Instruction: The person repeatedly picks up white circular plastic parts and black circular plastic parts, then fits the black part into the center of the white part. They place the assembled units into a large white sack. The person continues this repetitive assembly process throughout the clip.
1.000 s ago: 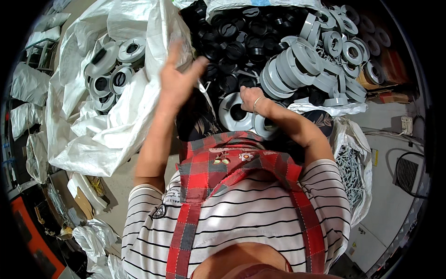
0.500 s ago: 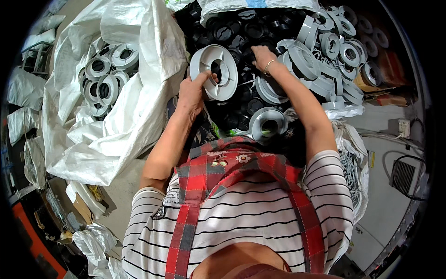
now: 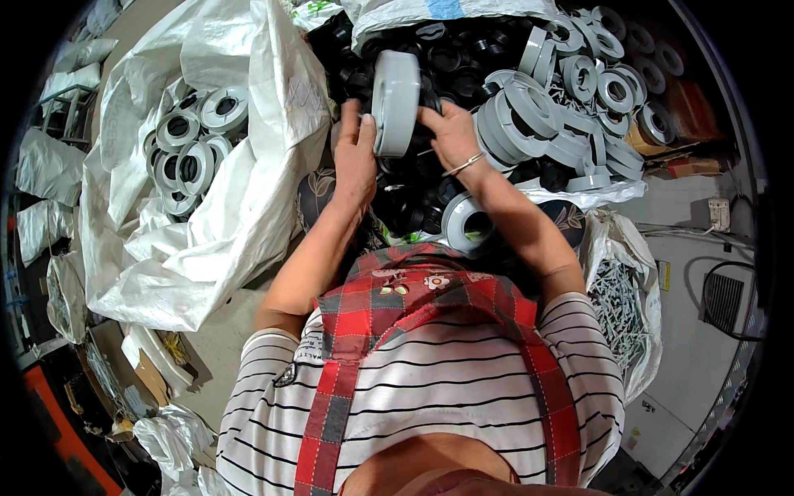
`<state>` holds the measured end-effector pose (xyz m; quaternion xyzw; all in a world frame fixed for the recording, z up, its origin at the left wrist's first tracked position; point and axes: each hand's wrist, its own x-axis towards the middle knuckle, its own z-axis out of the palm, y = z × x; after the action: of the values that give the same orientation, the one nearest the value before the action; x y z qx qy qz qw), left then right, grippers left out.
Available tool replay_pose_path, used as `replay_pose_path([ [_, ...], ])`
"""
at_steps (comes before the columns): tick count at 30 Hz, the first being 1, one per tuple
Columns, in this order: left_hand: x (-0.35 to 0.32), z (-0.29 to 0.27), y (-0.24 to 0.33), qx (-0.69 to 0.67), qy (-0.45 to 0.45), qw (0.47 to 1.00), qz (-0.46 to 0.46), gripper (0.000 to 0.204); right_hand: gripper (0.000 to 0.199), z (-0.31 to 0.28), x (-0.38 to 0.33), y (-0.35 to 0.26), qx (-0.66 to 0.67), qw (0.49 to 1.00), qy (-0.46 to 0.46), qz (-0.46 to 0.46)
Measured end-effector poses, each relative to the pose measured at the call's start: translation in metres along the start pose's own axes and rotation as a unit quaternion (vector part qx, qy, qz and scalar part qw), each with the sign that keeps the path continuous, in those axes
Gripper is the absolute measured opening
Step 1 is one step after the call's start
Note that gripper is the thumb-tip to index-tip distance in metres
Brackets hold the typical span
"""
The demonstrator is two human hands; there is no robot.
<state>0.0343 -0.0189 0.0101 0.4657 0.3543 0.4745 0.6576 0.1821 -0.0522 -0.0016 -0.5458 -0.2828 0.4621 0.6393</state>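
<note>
A light grey plastic flanged ring point(image 3: 396, 103) is turned edge-on in front of me. My left hand point(image 3: 356, 153) grips it from the left, thumb against its near edge, the other fingers partly hidden behind. On the other side my right hand point(image 3: 453, 136) holds a black round plastic part point(image 3: 428, 93) close against the ring's right face; most of that part is hidden. Beneath and beyond lies a heap of black round caps point(image 3: 445, 58). Another grey ring point(image 3: 467, 225) lies near my lap.
Left stands a large white woven sack point(image 3: 198, 273) with several grey rings fitted with black centres point(image 3: 177, 131). At right are piled grey rings point(image 3: 529, 107) with screws among them. A smaller sack of screws point(image 3: 616, 302) sits by my right elbow. A cable point(image 3: 703, 285) lies farther right.
The grey ring has turned from face-up to edge-on and moved slightly up. My right hand has come back from the black heap to the ring with a black part.
</note>
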Motion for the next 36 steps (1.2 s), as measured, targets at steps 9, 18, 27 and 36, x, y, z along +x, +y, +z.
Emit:
replay_pose_path([
  [9, -0.017, -0.02, 0.007, -0.021, -0.034, 0.989, -0.145, 0.033, 0.052, 0.007, -0.017, 0.002, -0.312, 0.942, -0.094, -0.077],
  [18, -0.026, -0.032, 0.026, -0.101, -0.164, 0.957, -0.217, 0.032, 0.075, -0.002, -0.035, -0.046, -0.542, 0.767, -0.199, -0.279],
  [27, -0.024, -0.036, 0.047, -0.139, -0.221, 0.921, -0.29, 0.031, 0.078, -0.001, -0.044, -0.088, -0.595, 0.61, -0.368, -0.372],
  [36, 0.002, -0.069, 0.1, 0.319, 0.076, 0.93, 0.165, 0.058, 0.067, -0.06, 0.0, -0.067, -0.552, 0.796, -0.08, -0.234],
])
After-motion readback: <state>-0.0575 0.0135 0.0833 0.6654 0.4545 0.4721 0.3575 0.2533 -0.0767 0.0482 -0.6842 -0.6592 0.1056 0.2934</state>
